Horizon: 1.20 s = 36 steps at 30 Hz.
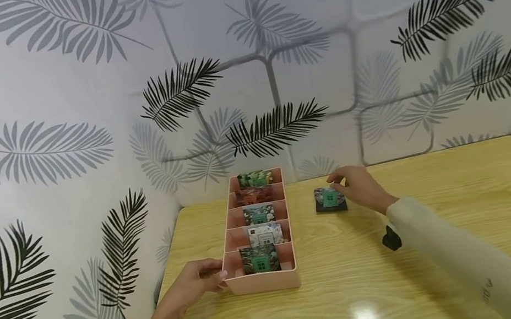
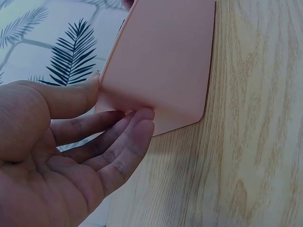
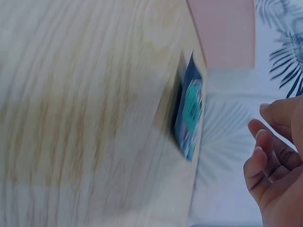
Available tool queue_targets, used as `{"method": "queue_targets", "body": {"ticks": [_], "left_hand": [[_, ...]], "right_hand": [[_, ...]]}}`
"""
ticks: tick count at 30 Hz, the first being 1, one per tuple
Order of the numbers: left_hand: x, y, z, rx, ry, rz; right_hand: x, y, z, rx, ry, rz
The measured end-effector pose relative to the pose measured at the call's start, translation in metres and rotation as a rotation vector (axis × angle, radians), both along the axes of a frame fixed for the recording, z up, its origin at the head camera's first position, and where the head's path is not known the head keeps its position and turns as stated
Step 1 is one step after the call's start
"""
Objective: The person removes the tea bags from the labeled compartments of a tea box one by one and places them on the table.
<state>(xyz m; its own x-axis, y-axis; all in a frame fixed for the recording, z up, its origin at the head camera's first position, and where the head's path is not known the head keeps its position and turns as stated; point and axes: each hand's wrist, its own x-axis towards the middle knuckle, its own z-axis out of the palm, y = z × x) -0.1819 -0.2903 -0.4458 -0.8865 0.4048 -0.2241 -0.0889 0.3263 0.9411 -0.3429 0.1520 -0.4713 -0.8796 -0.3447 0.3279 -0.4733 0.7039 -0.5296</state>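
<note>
A pink divided box (image 1: 265,282) stands on the table, with a small printed packet in each compartment. The front one holds a dark packet with a green label (image 1: 259,260). My left hand (image 1: 199,280) grips the box's near left corner; in the left wrist view the thumb (image 2: 75,100) is at the rim and the fingers touch the outer wall (image 2: 161,52). Right of the box, a flat dark packet with a green label (image 1: 330,199) lies on the table. Above its right side hovers my right hand (image 1: 359,187), fingers loosely bent and apart from the packet (image 3: 189,111) in the right wrist view.
The light wooden table (image 1: 468,204) meets a wall (image 1: 313,78) with a leaf pattern behind and to the left. Farther back in the box sit a white packet (image 1: 265,235), a reddish packet (image 1: 255,195) and a green packet (image 1: 255,179).
</note>
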Motion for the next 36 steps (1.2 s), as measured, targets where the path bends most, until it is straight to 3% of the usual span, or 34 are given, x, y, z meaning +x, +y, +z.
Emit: {"method": "queue_targets", "body": {"ticks": [20, 26, 36], "left_hand": [[-0.001, 0.000, -0.001, -0.001, 0.014, -0.010], [-0.001, 0.000, -0.001, -0.007, 0.010, -0.004], [0.000, 0.001, -0.001, -0.007, 0.009, -0.003]], "right_hand": [[0.047, -0.059, 0.026, -0.056, 0.002, 0.174], [0.064, -0.078, 0.032, -0.051, 0.046, 0.231], [0.089, -0.110, 0.036, -0.028, 0.071, 0.382]]}}
